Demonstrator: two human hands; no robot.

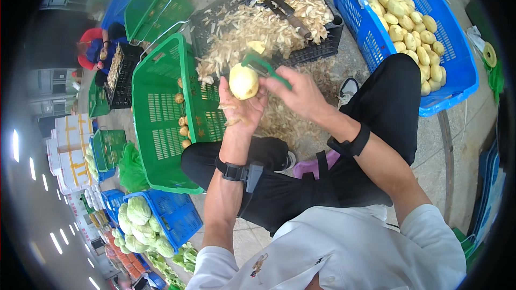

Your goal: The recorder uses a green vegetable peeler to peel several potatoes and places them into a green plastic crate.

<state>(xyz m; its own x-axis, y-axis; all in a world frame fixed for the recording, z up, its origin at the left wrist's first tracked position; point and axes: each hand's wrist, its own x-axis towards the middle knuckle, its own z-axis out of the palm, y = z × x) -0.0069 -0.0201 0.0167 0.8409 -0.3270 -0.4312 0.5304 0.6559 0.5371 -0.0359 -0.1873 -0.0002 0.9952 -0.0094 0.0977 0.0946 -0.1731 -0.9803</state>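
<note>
My left hand [243,108] is closed round a pale yellow potato [244,81], which looks mostly peeled. Scraps of brown peel cling to that palm and wrist. A green peeler [264,66] is gripped in my right hand [301,92], its head at the top of the potato. Below both hands, a heap of peelings [236,37] covers a black crate [336,40]. A pale piece of peel [257,46] shows just beyond the peeler. Inside the green basket [161,88] at the left lie several unpeeled potatoes [183,123].
A blue basket [371,37] of peeled potatoes [414,27] stands at the right. On the crate's peelings rests a dark metal tool [289,16]. Another person [105,48] sits at the far left by a black crate. Cabbages [141,223] fill a blue crate at the lower left.
</note>
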